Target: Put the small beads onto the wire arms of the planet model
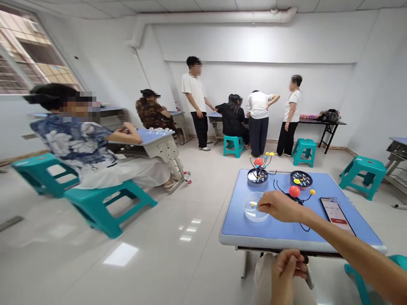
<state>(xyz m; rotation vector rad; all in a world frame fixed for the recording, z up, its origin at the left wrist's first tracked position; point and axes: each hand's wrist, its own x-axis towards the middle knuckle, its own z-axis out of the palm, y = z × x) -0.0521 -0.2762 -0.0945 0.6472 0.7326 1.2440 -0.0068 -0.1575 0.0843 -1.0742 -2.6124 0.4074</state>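
Head view: I see the right hand [276, 206] over the near rim side of a clear dish [250, 216], thumb and fingertips drawn together; whether they pinch anything, I can't tell. A small orange piece [252, 205] lies in the dish. My left hand [288, 269] sits curled below the table [233, 226] edge; its grip is unclear to me. The red-balled model [294, 192] stands just beyond the right wrist, its black wires partly hidden by hand and forearm, which also crosses close to the phone [337, 214]. Behind are a black tray [301, 180] of parts and another model [258, 162]. A person [85, 146] sits leftward; a teal stool [362, 171] stands right.
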